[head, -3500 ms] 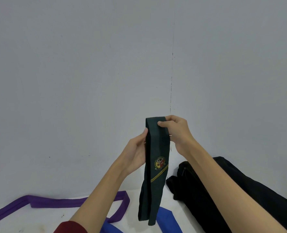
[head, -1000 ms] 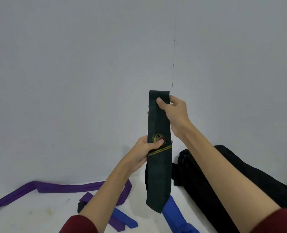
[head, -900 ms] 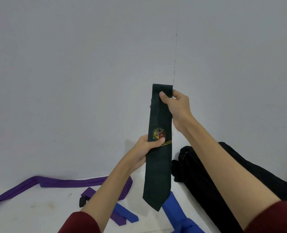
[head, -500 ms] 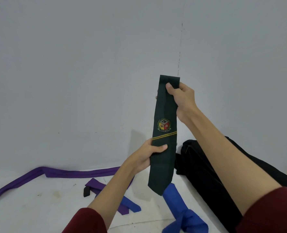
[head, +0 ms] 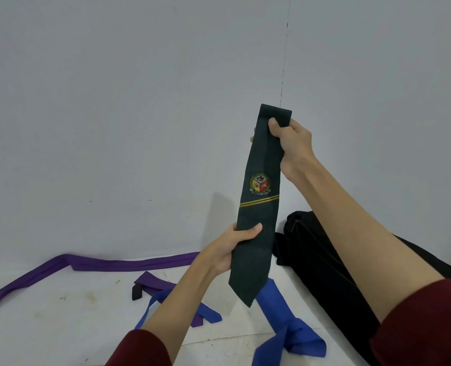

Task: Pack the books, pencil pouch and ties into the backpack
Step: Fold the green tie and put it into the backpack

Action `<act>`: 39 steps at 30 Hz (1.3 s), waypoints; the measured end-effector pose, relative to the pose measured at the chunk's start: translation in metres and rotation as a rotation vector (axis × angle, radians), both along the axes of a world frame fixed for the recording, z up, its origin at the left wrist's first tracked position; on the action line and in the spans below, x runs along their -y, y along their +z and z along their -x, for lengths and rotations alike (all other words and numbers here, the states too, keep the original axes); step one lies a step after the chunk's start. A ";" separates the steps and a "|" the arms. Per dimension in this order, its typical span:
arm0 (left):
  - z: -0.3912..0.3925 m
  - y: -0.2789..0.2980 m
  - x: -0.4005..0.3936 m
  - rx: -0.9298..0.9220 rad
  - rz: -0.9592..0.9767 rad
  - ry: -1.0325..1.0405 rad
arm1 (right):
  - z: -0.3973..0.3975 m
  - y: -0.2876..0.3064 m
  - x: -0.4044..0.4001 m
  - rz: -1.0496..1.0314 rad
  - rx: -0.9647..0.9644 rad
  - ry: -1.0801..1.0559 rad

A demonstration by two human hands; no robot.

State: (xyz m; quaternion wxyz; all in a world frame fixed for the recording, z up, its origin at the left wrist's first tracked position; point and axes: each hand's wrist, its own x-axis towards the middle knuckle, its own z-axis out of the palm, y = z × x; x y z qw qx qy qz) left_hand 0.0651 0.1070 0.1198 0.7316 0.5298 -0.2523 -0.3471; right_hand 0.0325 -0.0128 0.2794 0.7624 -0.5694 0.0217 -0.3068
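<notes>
The right hand pinched the folded top of a dark green woven tie bearing a round crest and two gold stripes; the left hand gripped its lower blade at 6 o'clock. The pointed tip hung above a blue tie. A purple tie lay flat at 8 o'clock, the limp black fabric backpack at 4 o'clock.

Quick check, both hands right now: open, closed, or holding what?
Left hand: closed on the lower part of the green tie, thumb across its front.
Right hand: closed on the tie's folded top end.
</notes>
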 end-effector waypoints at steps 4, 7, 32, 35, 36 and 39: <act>0.001 -0.001 0.005 0.014 -0.045 0.008 | -0.001 0.000 -0.003 0.017 -0.005 0.005; 0.002 -0.003 0.005 -0.080 -0.043 -0.005 | -0.001 0.001 -0.006 0.029 -0.005 0.015; 0.005 0.034 0.015 0.414 -0.083 0.507 | -0.002 -0.001 -0.017 0.129 0.051 -0.116; 0.008 0.033 0.012 0.452 -0.134 0.449 | -0.001 0.002 -0.013 0.099 0.043 -0.110; 0.010 0.032 0.012 0.464 -0.157 0.439 | 0.000 0.002 -0.012 0.088 0.044 -0.103; 0.016 0.030 0.010 0.481 -0.199 0.431 | 0.001 0.005 -0.011 0.096 0.036 -0.102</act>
